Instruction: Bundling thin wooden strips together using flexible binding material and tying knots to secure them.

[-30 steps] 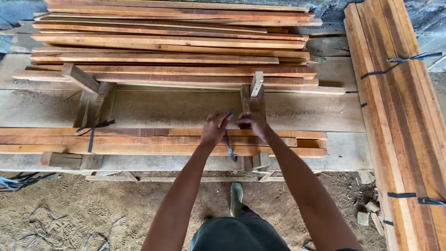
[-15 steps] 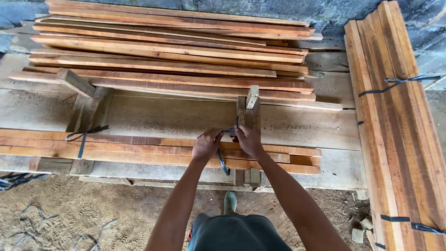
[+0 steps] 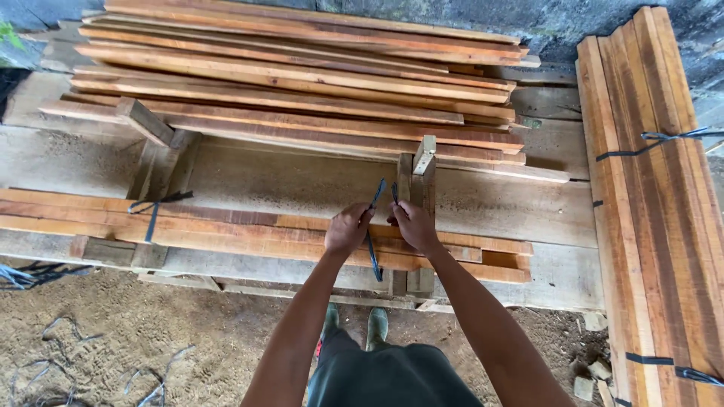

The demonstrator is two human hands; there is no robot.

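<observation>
Both hands met over the near slat bundle [image 3: 249, 234] on the tabletop [image 3: 302, 181]. Left hand [image 3: 348, 228] was clamped on the dark strap [image 3: 372, 249], one end poking up past the fingers, the other hanging over the bundle's front edge. Right hand [image 3: 413, 224] was closed on the strap's other end, just beside the left. Upright wood blocks [image 3: 418, 177] stood right behind the hands. A tied strap [image 3: 154, 211] wrapped the bundle's left part. Loose slats [image 3: 302, 75] were stacked at the back, a strapped bundle [image 3: 656, 188] lay to the right.

Slat bundle [image 3: 226, 230] lies on bench [image 3: 302, 181]; loose slats [image 3: 302, 83] behind; tied stack [image 3: 648, 188] right.
</observation>
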